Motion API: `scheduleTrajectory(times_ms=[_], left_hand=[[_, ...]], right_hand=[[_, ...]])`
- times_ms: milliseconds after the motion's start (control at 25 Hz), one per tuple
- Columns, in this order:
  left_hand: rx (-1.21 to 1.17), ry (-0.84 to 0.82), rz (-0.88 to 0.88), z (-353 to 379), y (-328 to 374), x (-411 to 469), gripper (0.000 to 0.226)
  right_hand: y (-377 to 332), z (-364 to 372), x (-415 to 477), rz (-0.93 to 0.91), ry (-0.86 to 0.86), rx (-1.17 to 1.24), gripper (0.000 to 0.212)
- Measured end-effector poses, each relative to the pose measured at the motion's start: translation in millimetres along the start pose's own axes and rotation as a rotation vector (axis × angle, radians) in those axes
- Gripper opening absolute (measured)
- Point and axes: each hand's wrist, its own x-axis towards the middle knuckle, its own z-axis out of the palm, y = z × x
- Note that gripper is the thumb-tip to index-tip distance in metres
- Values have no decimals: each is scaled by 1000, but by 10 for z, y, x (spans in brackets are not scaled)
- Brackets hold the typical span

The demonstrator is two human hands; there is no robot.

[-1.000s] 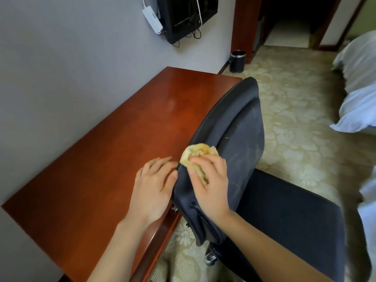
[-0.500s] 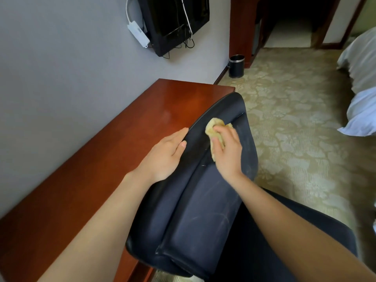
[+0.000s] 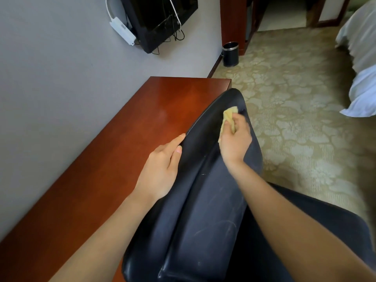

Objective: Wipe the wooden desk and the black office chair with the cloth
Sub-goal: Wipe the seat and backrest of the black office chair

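Head view: the right hand (image 3: 234, 143) presses the bunched yellow cloth (image 3: 228, 117) to the far top of the black office chair (image 3: 203, 210), and the left hand (image 3: 160, 169) grips its left rim beside the tabletop (image 3: 122, 149). The cloth looks soft and light. The chair likely swivels, so brace that rim.

Most of cloth (image 3: 228, 117) hidden under right hand (image 3: 236, 143); chair (image 3: 203, 220) lower part cut off by bottom edge.
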Motion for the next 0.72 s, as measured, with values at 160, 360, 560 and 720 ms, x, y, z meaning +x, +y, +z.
scheduleTrajectory(times_ms=[160, 360, 560, 720], left_hand=[[-42, -17, 0, 18, -15, 16, 41], [-98, -6, 12, 25, -34, -20, 42], [-171, -13, 3, 16, -69, -70, 40], [-130, -43, -49, 16, -85, -81, 41]], right_hand=[[38, -190, -970, -178, -82, 55, 20], [231, -429, -1749, -548, -147, 118, 15], [232, -318, -1309, -709, -112, 74, 15], [49, -40, -482, -471, -8, 6, 15]])
